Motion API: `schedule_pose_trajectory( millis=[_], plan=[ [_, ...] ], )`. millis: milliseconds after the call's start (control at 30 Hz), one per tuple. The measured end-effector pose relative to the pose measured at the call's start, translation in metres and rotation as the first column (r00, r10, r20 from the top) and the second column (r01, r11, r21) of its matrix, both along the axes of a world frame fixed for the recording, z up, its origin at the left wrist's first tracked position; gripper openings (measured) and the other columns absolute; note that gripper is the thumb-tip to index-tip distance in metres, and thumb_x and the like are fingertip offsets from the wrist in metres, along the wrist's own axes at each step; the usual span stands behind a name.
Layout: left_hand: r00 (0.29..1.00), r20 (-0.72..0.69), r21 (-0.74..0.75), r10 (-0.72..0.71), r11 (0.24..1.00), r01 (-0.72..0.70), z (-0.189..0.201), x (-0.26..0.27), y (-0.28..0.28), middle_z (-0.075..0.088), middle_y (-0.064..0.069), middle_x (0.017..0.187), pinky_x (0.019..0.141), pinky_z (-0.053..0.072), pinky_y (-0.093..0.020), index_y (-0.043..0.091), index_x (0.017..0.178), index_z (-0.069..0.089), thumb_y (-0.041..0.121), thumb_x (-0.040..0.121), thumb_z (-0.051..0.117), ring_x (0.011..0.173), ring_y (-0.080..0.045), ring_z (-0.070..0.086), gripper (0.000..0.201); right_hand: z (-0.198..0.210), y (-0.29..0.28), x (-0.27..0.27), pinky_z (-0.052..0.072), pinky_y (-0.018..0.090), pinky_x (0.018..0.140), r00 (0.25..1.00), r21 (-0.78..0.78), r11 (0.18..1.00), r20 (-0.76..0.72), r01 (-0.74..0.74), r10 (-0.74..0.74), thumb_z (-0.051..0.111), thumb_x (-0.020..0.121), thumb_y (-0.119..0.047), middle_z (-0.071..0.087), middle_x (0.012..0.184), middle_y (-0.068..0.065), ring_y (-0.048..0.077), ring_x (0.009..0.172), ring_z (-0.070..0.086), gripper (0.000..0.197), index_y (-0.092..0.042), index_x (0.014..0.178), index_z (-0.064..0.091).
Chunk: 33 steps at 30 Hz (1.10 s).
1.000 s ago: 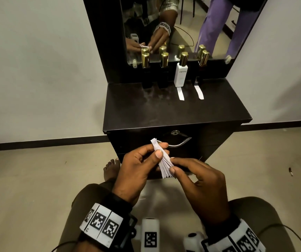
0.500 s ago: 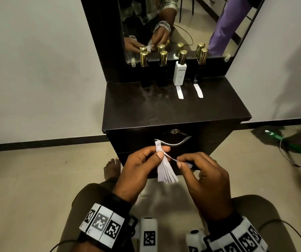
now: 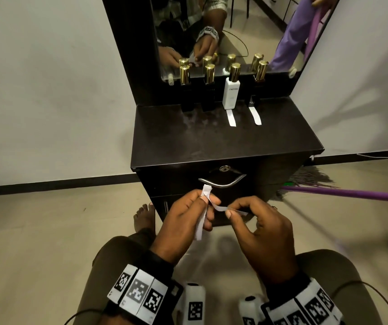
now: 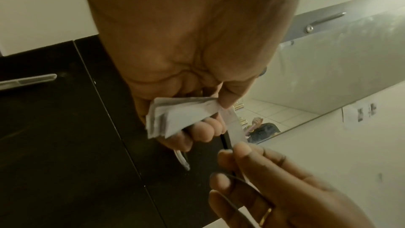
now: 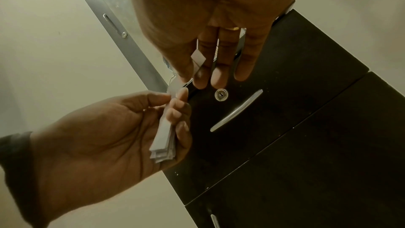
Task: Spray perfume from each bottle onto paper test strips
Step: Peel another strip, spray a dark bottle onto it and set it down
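Head view: drawing one thin, limp white strip [image 3: 221,208], pinched by right hand [image 3: 265,240], from flat paper bundle [image 3: 201,221] gripped in left hand [image 3: 183,226], gold-capped bottles [image 3: 208,90] waiting on dark surface [image 3: 223,141]; left wrist: fanned, crisp-edged stack; right wrist: pull free, then spray next.

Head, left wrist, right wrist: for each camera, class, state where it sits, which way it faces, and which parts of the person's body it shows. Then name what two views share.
Head: on the head, facing forward and down at the dressing table; shows both hands, wrists, knees, a foot.
Left wrist: on the left wrist, looking along the left hand at the stack of strips; the right hand's fingertips show.
Right wrist: on the right wrist, looking along the right hand at the single strip; the left hand too.
Shared: both wrist views show the stack and the drawer handle.
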<state>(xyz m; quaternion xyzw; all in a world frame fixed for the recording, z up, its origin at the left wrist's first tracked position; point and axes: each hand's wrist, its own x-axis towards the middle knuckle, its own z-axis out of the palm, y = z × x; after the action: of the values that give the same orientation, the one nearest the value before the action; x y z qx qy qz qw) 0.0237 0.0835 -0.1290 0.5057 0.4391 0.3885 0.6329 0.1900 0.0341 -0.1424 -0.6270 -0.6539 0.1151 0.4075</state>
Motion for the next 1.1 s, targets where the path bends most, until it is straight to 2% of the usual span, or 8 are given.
schedule_pose_trajectory(
  millis=[100, 167, 333, 433, 567, 667, 900, 1100],
  plan=[
    [0.996, -0.09, 0.092, -0.007, 0.996, 0.015, -0.001, 0.002, -0.003, 0.058, -0.005, 0.07, 0.064, 0.049, -0.03, 0.013, 0.096, 0.069, 0.025, 0.102, 0.04, 0.065, -0.02, 0.054, 0.032, 0.003, 0.001, -0.004, 0.056, 0.027, 0.072, 0.998, 0.025, 0.998, -0.018, -0.053, 0.053, 0.067, 0.09, -0.04, 0.065, 0.1, -0.022, -0.007, 0.091, 0.062, 0.016, -0.034, 0.105, 0.064],
    [0.984, -0.175, 0.145, -0.014, 0.989, 0.04, -0.003, 0.003, -0.005, 0.063, -0.004, 0.076, 0.067, 0.053, -0.031, 0.016, 0.097, 0.068, 0.026, 0.103, 0.04, 0.07, -0.02, 0.059, 0.03, 0.004, 0.003, -0.006, 0.056, 0.035, 0.076, 0.997, 0.031, 0.997, 0.018, -0.076, 0.075, 0.07, 0.09, -0.045, 0.068, 0.104, -0.017, 0.0, 0.093, 0.064, 0.022, -0.031, 0.107, 0.067],
    [0.925, -0.378, 0.241, -0.026, 0.962, 0.125, -0.009, 0.003, -0.007, 0.067, 0.003, 0.096, 0.081, 0.056, -0.042, 0.025, 0.107, 0.066, 0.041, 0.097, 0.039, 0.089, -0.011, 0.065, 0.033, 0.012, 0.001, -0.009, 0.049, 0.038, 0.087, 0.997, 0.07, 0.996, 0.056, -0.05, 0.046, 0.057, 0.091, -0.067, 0.07, 0.103, -0.017, 0.006, 0.095, 0.066, 0.042, -0.028, 0.103, 0.07],
    [0.892, -0.453, 0.311, 0.01, 0.939, 0.147, -0.009, 0.005, -0.008, 0.065, 0.004, 0.098, 0.081, 0.055, -0.042, 0.031, 0.106, 0.063, 0.046, 0.096, 0.035, 0.09, -0.009, 0.063, 0.033, 0.01, 0.003, -0.009, 0.047, 0.042, 0.094, 0.996, 0.072, 0.997, 0.091, -0.013, 0.007, 0.06, 0.092, -0.057, 0.072, 0.099, -0.016, 0.006, 0.092, 0.067, 0.032, -0.029, 0.1, 0.071],
    [0.856, -0.517, 0.361, 0.015, 0.91, 0.203, -0.01, 0.007, -0.009, 0.063, 0.007, 0.097, 0.08, 0.054, -0.038, 0.026, 0.114, 0.064, 0.04, 0.099, 0.034, 0.09, -0.006, 0.061, 0.036, 0.001, 0.005, -0.007, 0.047, 0.048, 0.096, 0.992, 0.044, 0.999, 0.128, 0.0, -0.006, 0.061, 0.094, -0.042, 0.073, 0.098, -0.016, 0.005, 0.089, 0.068, 0.017, -0.031, 0.103, 0.071],
    [0.844, -0.536, 0.379, 0.02, 0.899, 0.219, -0.009, 0.008, -0.01, 0.062, 0.009, 0.094, 0.077, 0.053, -0.034, 0.031, 0.113, 0.064, 0.044, 0.098, 0.032, 0.088, -0.005, 0.06, 0.038, -0.002, 0.004, -0.005, 0.05, 0.047, 0.094, 0.992, 0.036, 0.999, 0.129, -0.008, 0.003, 0.062, 0.093, -0.038, 0.074, 0.1, -0.016, 0.003, 0.09, 0.068, 0.016, -0.032, 0.106, 0.07],
    [0.838, -0.543, 0.372, -0.056, 0.878, 0.3, -0.009, 0.01, -0.012, 0.057, 0.009, 0.085, 0.07, 0.05, -0.029, 0.032, 0.098, 0.061, 0.024, 0.103, 0.041, 0.079, -0.01, 0.057, 0.022, -0.012, 0.007, -0.001, 0.048, 0.046, 0.1, 0.978, 0.067, 0.997, 0.203, 0.026, -0.039, 0.06, 0.094, -0.038, 0.076, 0.096, -0.01, 0.01, 0.085, 0.071, 0.017, -0.027, 0.101, 0.072],
    [0.949, -0.308, 0.246, -0.07, 0.957, 0.151, -0.008, 0.011, -0.013, 0.071, 0.003, 0.093, 0.086, 0.056, -0.045, 0.04, 0.095, 0.068, 0.05, 0.093, 0.042, 0.092, -0.015, 0.068, 0.029, -0.012, 0.008, 0.0, 0.043, 0.039, 0.101, 0.957, 0.15, 0.989, 0.288, 0.0, -0.044, 0.067, 0.09, -0.028, 0.076, 0.091, -0.005, 0.012, 0.084, 0.071, 0.011, -0.023, 0.097, 0.073]
  ],
)
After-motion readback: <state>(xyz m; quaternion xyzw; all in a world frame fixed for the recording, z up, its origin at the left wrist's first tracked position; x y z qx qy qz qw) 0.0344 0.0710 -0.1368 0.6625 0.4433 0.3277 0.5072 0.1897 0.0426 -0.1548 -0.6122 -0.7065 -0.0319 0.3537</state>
